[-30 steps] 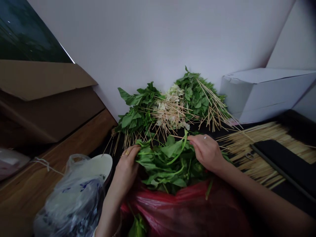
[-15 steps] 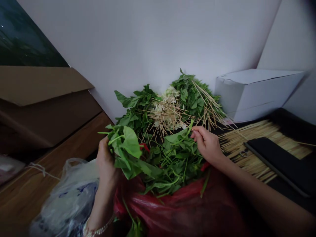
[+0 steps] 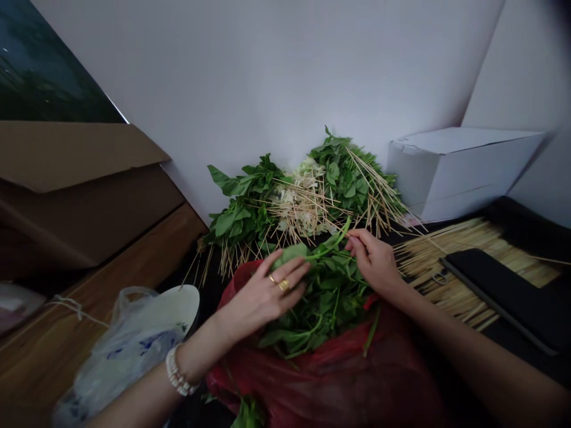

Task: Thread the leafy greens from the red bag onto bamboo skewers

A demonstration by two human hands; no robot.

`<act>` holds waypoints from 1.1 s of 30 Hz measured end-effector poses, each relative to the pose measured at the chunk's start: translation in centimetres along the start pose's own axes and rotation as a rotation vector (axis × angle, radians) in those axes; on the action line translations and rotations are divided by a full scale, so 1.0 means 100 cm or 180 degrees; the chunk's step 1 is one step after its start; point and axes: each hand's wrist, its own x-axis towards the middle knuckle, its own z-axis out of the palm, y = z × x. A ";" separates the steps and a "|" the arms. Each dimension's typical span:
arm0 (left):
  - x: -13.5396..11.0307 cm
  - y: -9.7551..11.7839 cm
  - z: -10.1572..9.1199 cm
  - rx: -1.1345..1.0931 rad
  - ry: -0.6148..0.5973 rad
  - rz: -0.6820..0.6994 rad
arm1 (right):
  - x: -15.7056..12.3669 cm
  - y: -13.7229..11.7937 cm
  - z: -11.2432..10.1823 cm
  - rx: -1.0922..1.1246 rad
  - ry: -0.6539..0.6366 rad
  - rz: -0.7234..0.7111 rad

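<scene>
- Left hand (image 3: pixel 263 294): released, lying over a leaf with the fingers loosely spread, not clenched; it wears two rings (image 3: pixel 277 282) and a pearl bracelet (image 3: pixel 178 371).
- Right hand (image 3: pixel 375 261): grasping a green stem (image 3: pixel 335 242), pinched between thumb and fingertips.
- Leafy greens (image 3: pixel 325 297): heaped in the mouth of a red plastic bag (image 3: pixel 321 380), directly under both hands.
- Left of the red bag: a clear plastic bag (image 3: pixel 120 362) and a white dish (image 3: pixel 172 309), touching, by a wooden ledge (image 3: pixel 107 279).
- Right of the hands: loose bamboo skewers (image 3: pixel 459 267), with small scissors (image 3: pixel 440 277) and a flat black case (image 3: pixel 499 291) on them.
- Farther ahead: two bunches of skewered greens (image 3: pixel 241 208) (image 3: pixel 352 175), with a pale flowery heap (image 3: pixel 298 205) between them, against a white wall (image 3: pixel 267 77).
- Farthest out: a white cardboard box (image 3: pixel 459 175) on the right, a brown cardboard box (image 3: pixel 75 184) on the left.
</scene>
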 end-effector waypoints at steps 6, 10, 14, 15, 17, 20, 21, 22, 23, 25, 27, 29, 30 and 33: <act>-0.007 -0.002 0.005 -0.0061 0.0684 -0.1021 | 0.001 0.003 -0.001 0.0070 0.0116 0.0095; -0.010 -0.020 0.005 -0.0448 0.1967 -0.2751 | 0.000 0.002 -0.001 0.0074 0.0179 0.0157; -0.003 -0.009 0.021 -0.2080 0.2166 -0.3407 | -0.001 0.003 0.000 0.0064 0.0161 0.0145; 0.000 -0.003 0.026 -0.2512 0.1967 -0.3386 | -0.001 0.003 0.000 0.0067 0.0152 0.0146; 0.003 0.005 0.033 -0.3110 0.1445 -0.3232 | -0.001 0.004 0.000 0.0075 0.0138 0.0165; 0.004 0.011 0.037 -0.3441 0.0824 -0.2862 | -0.001 0.004 0.000 0.0076 0.0136 0.0183; 0.004 0.012 0.038 -0.3461 0.0692 -0.2719 | -0.001 0.004 -0.001 0.0083 0.0136 0.0171; 0.004 0.013 0.039 -0.3443 0.0589 -0.2576 | -0.001 0.003 -0.001 0.0093 0.0144 0.0152; 0.004 0.015 0.039 -0.3398 0.0514 -0.2444 | 0.000 0.001 -0.001 0.0098 0.0152 0.0129; 0.005 0.020 0.041 -0.3241 0.0467 -0.2289 | -0.001 -0.002 -0.002 0.0080 0.0147 0.0078; 0.007 0.028 0.043 -0.3068 0.0581 -0.2225 | -0.001 -0.005 -0.002 0.0036 0.0124 0.0034; 0.011 0.037 0.045 -0.2897 0.0709 -0.2134 | -0.001 -0.008 -0.002 0.0011 0.0101 0.0002; 0.012 0.041 0.045 -0.2792 0.0767 -0.2070 | -0.001 -0.008 -0.002 0.0007 0.0096 -0.0005; 0.015 0.049 0.047 -0.2437 0.0998 -0.1918 | -0.002 -0.010 -0.002 0.0012 0.0089 -0.0001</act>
